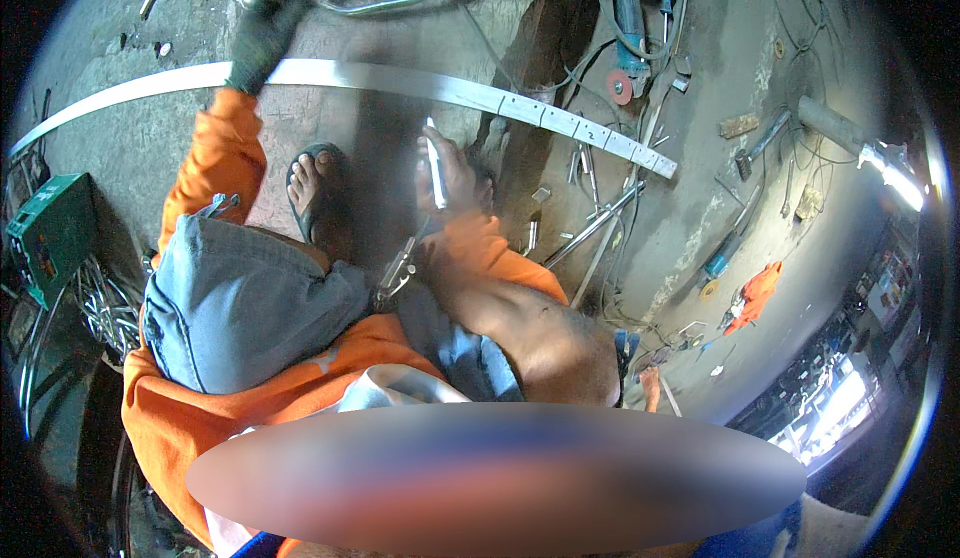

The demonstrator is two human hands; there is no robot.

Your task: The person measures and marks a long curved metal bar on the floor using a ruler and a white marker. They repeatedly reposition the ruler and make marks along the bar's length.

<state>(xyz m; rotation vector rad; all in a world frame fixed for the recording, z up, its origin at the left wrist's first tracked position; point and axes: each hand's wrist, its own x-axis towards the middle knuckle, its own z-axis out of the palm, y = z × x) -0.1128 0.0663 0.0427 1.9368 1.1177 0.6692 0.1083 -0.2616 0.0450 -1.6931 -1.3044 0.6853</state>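
The gloved left hand (262,36) had its fingers clamped over a long steel strip (420,83) lying across the concrete floor (130,138). The right hand (447,170), just below the strip, gripped a white marker (436,163). A green crate (52,233) sat at far left, an angle grinder (630,43) up top; dim, cluttered workshop.

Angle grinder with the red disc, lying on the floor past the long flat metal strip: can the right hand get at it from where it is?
Probably, with a stretch. The right hand holds a white marker just short of the long flat metal strip; the blue angle grinder with the red disc lies beyond it, with only cables around it.
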